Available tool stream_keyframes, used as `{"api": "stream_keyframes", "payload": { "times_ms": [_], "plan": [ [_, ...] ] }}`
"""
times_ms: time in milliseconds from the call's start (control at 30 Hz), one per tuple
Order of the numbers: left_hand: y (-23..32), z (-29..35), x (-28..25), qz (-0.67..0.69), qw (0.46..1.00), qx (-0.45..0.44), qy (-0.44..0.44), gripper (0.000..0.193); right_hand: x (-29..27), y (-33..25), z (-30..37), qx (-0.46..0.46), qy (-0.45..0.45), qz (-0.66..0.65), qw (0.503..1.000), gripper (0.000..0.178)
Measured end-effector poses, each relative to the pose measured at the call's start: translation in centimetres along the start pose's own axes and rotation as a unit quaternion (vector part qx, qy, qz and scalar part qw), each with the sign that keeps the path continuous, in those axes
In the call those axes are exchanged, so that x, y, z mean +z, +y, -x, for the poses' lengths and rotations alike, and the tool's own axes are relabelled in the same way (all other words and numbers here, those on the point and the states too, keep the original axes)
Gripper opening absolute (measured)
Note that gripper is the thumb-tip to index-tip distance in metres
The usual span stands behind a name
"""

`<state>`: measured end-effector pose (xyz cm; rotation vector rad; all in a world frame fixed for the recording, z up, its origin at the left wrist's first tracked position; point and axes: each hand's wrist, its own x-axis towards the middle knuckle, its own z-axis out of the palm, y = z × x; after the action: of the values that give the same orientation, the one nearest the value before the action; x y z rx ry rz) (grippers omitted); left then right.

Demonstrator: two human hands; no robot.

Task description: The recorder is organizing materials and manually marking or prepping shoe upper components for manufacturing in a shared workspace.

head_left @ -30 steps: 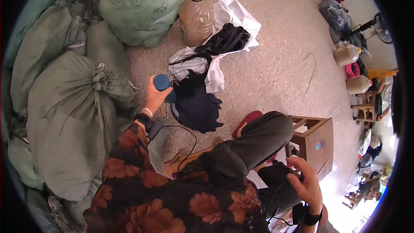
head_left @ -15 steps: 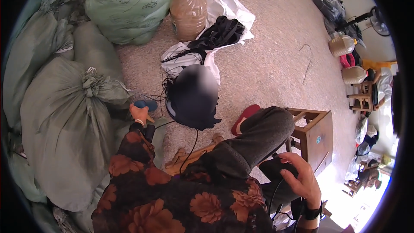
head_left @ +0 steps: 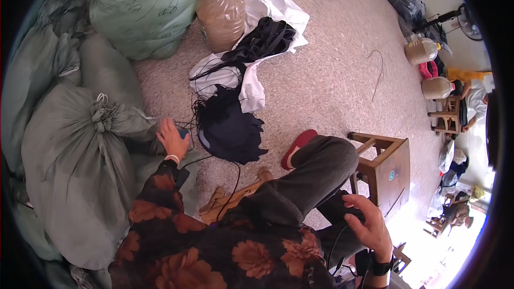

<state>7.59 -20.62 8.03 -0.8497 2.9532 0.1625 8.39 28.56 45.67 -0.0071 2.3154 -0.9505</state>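
My left hand (head_left: 173,142) reaches low beside the tied green-grey sack (head_left: 75,166), fingers stretched out. A small blue object (head_left: 183,133), partly covered by the hand, lies right by it; its kind is unclear. At lower right my right hand (head_left: 370,226) is curled at the edge of a dark flat device (head_left: 333,208) over my lap. A thin black cable (head_left: 333,243) runs down near it. Some gripping fingers are hidden. In front of my legs lies a dark navy cloth piece (head_left: 233,128) with ragged edges. Black straps (head_left: 265,40) lie on a white sack (head_left: 273,0) beyond it.
A large green sack (head_left: 144,10) and a yellow-capped jug (head_left: 220,18) of brownish liquid stand ahead. A wooden stool (head_left: 391,174) is beside my knee. Along the right wall are more jugs (head_left: 421,52), a fan (head_left: 469,23) and people on stools.
My left hand has gone from curled over the blue object to stretched fingers beside it. The view has shifted slightly. My right hand keeps nearly the same pose.
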Motion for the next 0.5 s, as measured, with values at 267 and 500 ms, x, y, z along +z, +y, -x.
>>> {"api": "stream_keyframes", "payload": {
  "times_ms": [267, 500],
  "plan": [
    [9.9, -3.0, 5.5, 0.138, 0.951, 0.121, -0.250, 0.065, -2.9, 7.0, -0.6, 0.088, 0.094, -0.037, 0.991, 0.037],
    [17.3, -10.4, 12.3, 0.241, 0.948, 0.115, -0.171, 0.050, -3.5, 9.1, -1.3, 0.140, 0.085, -0.074, 0.984, 0.033]
  ]
}}
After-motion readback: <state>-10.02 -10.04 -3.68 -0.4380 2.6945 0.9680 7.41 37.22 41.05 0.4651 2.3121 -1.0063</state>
